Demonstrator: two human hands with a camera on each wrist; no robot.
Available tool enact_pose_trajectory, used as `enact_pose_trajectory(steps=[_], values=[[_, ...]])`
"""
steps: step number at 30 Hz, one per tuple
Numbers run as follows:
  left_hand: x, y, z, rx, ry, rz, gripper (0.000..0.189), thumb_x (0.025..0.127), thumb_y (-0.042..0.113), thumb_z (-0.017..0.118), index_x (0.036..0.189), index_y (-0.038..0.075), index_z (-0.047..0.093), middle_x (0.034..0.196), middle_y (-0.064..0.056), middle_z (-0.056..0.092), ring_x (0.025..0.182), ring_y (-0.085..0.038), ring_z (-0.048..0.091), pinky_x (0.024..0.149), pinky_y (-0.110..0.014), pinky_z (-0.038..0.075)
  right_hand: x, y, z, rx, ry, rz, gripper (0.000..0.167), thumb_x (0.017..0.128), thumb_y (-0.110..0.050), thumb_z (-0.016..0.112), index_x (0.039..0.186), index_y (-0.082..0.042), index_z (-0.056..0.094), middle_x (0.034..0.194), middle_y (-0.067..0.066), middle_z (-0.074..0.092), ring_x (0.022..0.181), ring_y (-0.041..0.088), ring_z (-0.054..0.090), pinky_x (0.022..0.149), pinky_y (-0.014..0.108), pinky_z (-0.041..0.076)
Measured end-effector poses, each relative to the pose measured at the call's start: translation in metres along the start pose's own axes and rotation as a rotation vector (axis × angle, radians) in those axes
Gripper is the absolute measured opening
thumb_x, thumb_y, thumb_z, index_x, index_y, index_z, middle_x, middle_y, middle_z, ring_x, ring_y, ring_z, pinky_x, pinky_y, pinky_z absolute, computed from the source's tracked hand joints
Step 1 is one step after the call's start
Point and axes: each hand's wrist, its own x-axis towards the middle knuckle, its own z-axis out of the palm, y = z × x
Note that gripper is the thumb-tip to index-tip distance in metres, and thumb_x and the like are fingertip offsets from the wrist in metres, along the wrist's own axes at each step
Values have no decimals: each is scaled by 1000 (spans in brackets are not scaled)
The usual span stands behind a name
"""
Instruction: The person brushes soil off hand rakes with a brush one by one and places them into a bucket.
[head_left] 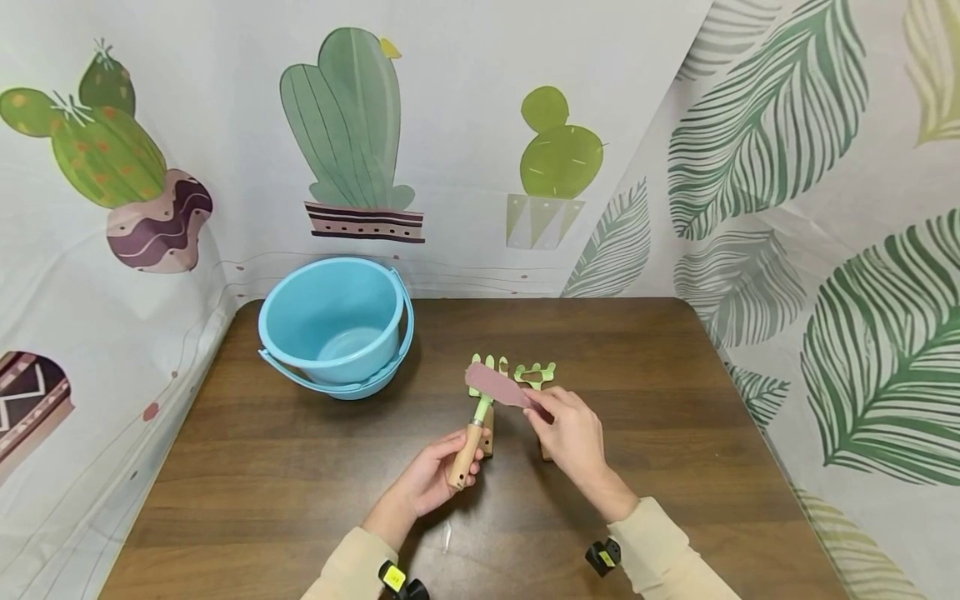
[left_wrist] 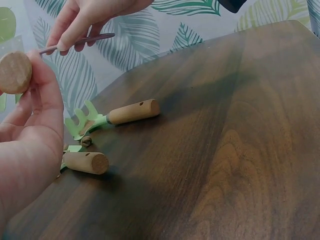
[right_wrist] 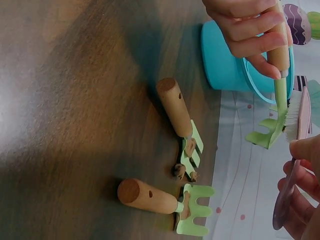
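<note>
My left hand (head_left: 435,473) grips the wooden handle of a small garden fork (head_left: 467,457) and holds it above the table, its light green prongs pointing away. A pink brush (head_left: 495,385) with white bristles is pinched between the thumb and fingers of my right hand (head_left: 576,433). In the right wrist view the bristles (right_wrist: 292,117) meet the fork's green neck (right_wrist: 281,92). Two more green-headed hand tools lie beneath: one (right_wrist: 175,107) partly hidden by the held fork in the head view, another (right_wrist: 150,196) to its right. Small brown lumps (right_wrist: 180,171) lie beside their heads.
A light blue bucket (head_left: 341,367) with its handle down stands at the table's back left. The brown wooden table (head_left: 660,400) ends at a cloth backdrop (head_left: 465,167) printed with cacti and leaves.
</note>
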Motion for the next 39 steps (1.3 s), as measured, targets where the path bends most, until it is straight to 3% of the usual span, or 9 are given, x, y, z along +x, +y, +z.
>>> enact_pose_trajectory(steps=[17,28,39], values=[[-2,1,-3,47,4,7,39,100,17,31,134,-1,39,90,0,58,73,-7,58,65,-19,49,-5,14,-3,-17,39,-47,27,70,-16,78,97,-18,73,82,-7,66,68,11,56,53,30,46],[-1,2,-3,74,10,8,36,100,17,31,131,1,42,90,0,59,72,-7,58,64,-19,49,-8,22,-4,-24,81,-54,29,67,-15,81,95,-17,74,79,-6,66,64,10,54,51,29,44],[-3,4,-4,86,4,28,32,100,15,30,125,10,51,90,-1,60,74,-10,58,65,-21,49,-12,30,-8,-22,74,-24,29,69,-14,79,97,-16,73,81,-4,67,64,12,55,51,32,44]])
